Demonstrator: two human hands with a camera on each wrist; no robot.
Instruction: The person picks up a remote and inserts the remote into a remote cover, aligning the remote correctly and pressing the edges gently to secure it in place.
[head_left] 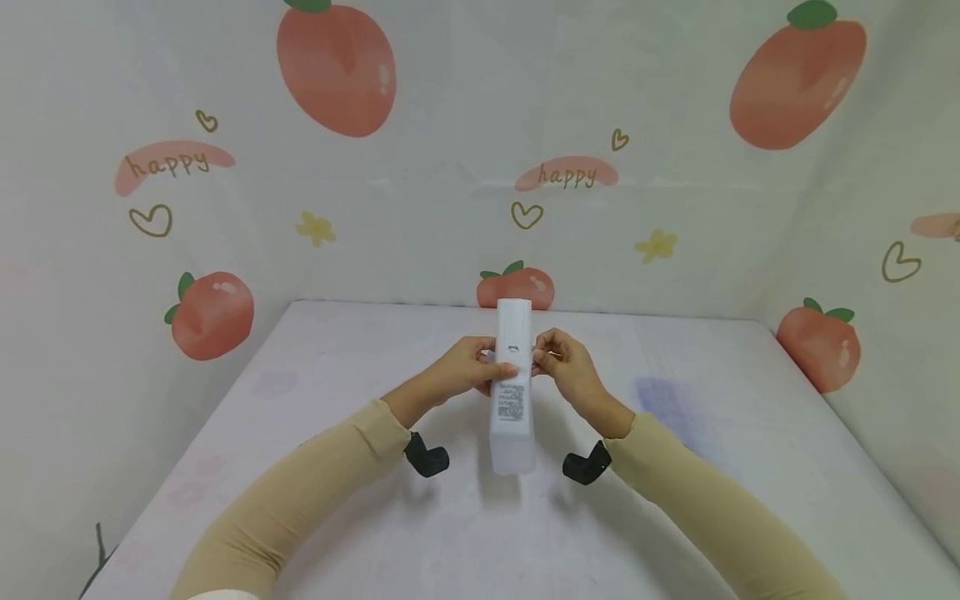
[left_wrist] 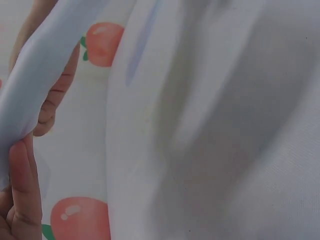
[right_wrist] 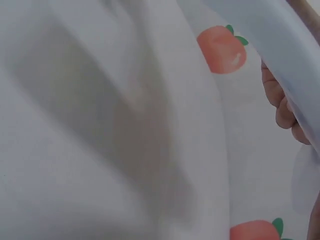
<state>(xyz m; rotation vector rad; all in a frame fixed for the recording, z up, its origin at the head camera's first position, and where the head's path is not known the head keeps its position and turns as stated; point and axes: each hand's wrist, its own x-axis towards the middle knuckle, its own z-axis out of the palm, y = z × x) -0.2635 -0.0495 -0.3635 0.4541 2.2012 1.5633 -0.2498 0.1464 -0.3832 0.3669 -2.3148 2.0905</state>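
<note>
A long white pack (head_left: 513, 333) with a grey printed block and a small dark mark is held up over the table in the head view. My left hand (head_left: 476, 365) grips it from the left, its thumb across the printed face and the other fingers at the side and behind. At the right edge my right hand (head_left: 562, 362) has curled fingers and seems to pinch the pack's side; the exact contact is hard to see. In the left wrist view the pack (left_wrist: 37, 65) partly hides both hands. The right wrist view shows the pack (right_wrist: 272, 45) at upper right.
Beneath the hands spreads a pale table (head_left: 360, 517) with faint coloured patches and the arms' shadows. A white curtain (head_left: 450, 108) printed with red fruit hangs behind it. Black wrist devices (head_left: 427, 457) stick out below both sleeves.
</note>
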